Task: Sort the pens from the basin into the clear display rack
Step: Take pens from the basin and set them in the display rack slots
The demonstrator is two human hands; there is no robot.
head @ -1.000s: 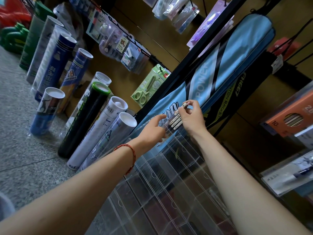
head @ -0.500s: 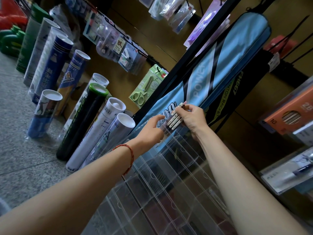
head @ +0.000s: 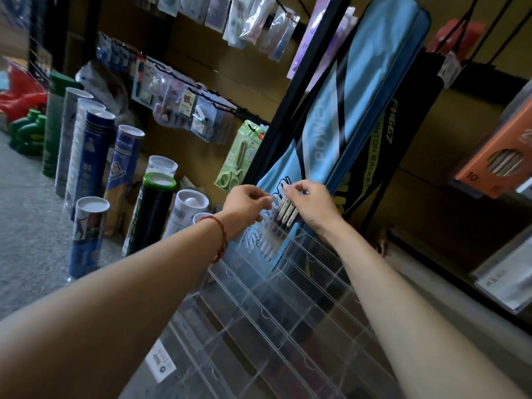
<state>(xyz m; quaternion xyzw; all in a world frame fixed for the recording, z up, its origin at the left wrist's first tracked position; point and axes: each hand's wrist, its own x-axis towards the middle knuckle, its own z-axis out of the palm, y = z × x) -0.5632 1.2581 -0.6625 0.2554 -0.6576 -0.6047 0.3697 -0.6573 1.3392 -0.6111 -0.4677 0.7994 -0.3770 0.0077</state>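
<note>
The right hand is gripping three white pens by their tops, as before. The left hand, forefinger extended earlier, is now curling just beside them; whether it is holding anything cannot be determined. The pens are standing in a compartment at the top edge of the clear display rack, lower ends blurred behind acrylic.

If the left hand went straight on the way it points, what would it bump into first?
Probably the pens that the right hand pinches, just ahead; depth is unclear.
</note>
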